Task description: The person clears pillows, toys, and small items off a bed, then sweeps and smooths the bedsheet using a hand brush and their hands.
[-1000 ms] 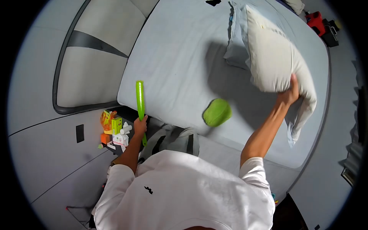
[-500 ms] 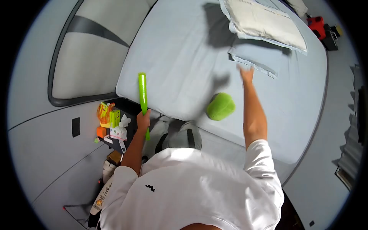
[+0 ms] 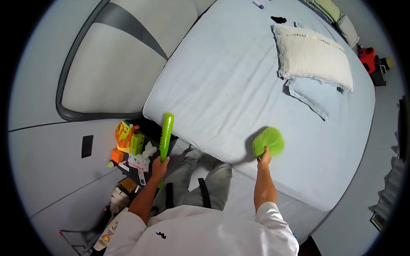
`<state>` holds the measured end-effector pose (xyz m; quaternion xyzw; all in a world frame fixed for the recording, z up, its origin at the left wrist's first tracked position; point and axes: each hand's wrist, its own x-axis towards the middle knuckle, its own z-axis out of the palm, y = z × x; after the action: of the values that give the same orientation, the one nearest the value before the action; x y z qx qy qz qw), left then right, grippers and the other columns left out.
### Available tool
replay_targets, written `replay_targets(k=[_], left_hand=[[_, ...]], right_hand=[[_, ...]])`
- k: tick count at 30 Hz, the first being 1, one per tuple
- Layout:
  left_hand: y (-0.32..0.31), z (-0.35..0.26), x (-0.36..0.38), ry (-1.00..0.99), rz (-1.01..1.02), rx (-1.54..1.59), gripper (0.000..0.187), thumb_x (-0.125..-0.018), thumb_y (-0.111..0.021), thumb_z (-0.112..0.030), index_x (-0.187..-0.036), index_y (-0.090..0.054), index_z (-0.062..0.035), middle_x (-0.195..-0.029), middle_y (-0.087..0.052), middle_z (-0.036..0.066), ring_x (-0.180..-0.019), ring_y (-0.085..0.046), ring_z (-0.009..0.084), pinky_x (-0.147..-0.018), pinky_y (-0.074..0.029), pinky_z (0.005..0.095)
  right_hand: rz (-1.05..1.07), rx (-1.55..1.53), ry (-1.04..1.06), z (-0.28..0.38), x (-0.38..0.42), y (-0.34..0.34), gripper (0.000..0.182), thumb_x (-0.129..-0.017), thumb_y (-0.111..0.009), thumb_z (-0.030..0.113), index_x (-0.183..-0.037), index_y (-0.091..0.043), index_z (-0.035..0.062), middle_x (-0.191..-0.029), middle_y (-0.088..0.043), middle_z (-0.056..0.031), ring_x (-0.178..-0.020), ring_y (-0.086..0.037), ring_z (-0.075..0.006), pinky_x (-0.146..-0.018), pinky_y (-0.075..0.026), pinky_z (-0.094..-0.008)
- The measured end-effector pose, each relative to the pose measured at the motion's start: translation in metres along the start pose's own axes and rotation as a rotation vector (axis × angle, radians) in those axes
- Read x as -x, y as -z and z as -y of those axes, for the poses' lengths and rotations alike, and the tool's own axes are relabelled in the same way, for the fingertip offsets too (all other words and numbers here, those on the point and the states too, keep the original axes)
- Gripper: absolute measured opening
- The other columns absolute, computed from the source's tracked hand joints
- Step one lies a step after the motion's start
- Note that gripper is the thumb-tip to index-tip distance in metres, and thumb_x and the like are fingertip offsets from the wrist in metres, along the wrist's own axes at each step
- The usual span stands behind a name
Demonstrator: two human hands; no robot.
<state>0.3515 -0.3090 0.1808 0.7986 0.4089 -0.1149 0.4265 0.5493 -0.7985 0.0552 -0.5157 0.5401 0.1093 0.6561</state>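
Observation:
My left hand (image 3: 159, 167) is closed round the lower part of a bright green brush (image 3: 167, 132), which points up and away from me, bristles along its side. A fuzzy green ball-like plush object (image 3: 269, 142) is at the near side of the bed, and my right hand (image 3: 264, 158) grips its near edge. Farther right on the pale blue sheet (image 3: 213, 77) rests a cream pillow (image 3: 314, 57), partly covering a light blue pillow (image 3: 314, 94).
A grey padded headboard (image 3: 106, 70) stands at the left. Below it, a dark bedside table (image 3: 147, 128) holds an orange box (image 3: 117, 155), a green box (image 3: 136, 144) and packets. A black cloth (image 3: 278, 19) and a marker (image 3: 258, 4) lie on the bed's far side.
My right hand has come back toward me from near the pillows and taken hold of the green plush object. The cream pillow now rests lower on the bed. The view has shifted.

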Motion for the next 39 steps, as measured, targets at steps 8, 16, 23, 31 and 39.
replay_targets(k=[8, 16, 23, 31, 39], left_hand=[[-0.014, -0.007, -0.043, -0.028, -0.035, 0.197, 0.03, -0.094, -0.065, -0.029, -0.094, -0.062, 0.0008, -0.077, -0.062, 0.016, -0.071, -0.06, 0.0282, -0.067, -0.047, 0.0412], [-0.063, -0.063, -0.062, -0.164, 0.146, 0.204, 0.034, -0.095, -0.057, -0.017, -0.124, -0.055, -0.0001, -0.107, -0.066, 0.026, -0.096, -0.065, 0.0431, -0.081, -0.05, 0.047], [0.041, -0.031, -0.058, -0.609, 0.19, -0.213, 0.035, -0.091, -0.065, -0.018, -0.121, -0.057, -0.0025, -0.106, -0.066, 0.019, -0.097, -0.065, 0.0361, -0.081, -0.052, 0.0453], [0.058, 0.049, -0.028, -0.161, 0.432, -0.154, 0.023, -0.094, -0.062, -0.015, -0.114, -0.061, -0.0031, -0.1, -0.067, 0.014, -0.088, -0.066, 0.0301, -0.077, -0.052, 0.039], [0.014, 0.028, -0.027, -0.312, 0.576, -0.055, 0.02, -0.094, -0.061, -0.013, -0.112, -0.063, -0.0031, -0.098, -0.068, 0.013, -0.087, -0.068, 0.0259, -0.077, -0.052, 0.0346]], right_hand=[[0.486, 0.016, 0.51, 0.128, 0.094, -0.148, 0.057, -0.096, -0.06, 0.041, -0.142, -0.045, 0.0102, -0.138, -0.053, -0.009, -0.12, -0.056, -0.0229, -0.096, -0.046, -0.0383], [1.083, 0.842, 0.039, -0.11, 0.223, -0.265, 0.051, -0.093, -0.066, 0.044, -0.115, -0.061, -0.0008, -0.095, -0.069, -0.01, -0.088, -0.064, -0.0169, -0.08, -0.049, -0.0298], [0.695, 0.645, 0.021, -0.169, 0.244, -0.333, 0.036, -0.1, -0.056, 0.04, -0.094, -0.058, 0.0048, -0.072, -0.06, -0.0035, -0.066, -0.057, -0.0128, -0.062, -0.047, -0.0299], [0.864, 0.477, -0.239, -0.271, 0.231, -0.438, 0.057, -0.094, -0.054, 0.061, -0.076, -0.053, 0.0076, -0.056, -0.04, 0.0018, -0.047, -0.037, -0.0123, -0.045, -0.03, -0.0296], [0.393, 0.586, -0.089, -0.255, 0.101, -0.255, 0.067, -0.09, -0.049, 0.073, -0.065, -0.052, 0.0119, -0.055, -0.043, 0.0, -0.044, -0.038, -0.0138, -0.04, -0.031, -0.033]])
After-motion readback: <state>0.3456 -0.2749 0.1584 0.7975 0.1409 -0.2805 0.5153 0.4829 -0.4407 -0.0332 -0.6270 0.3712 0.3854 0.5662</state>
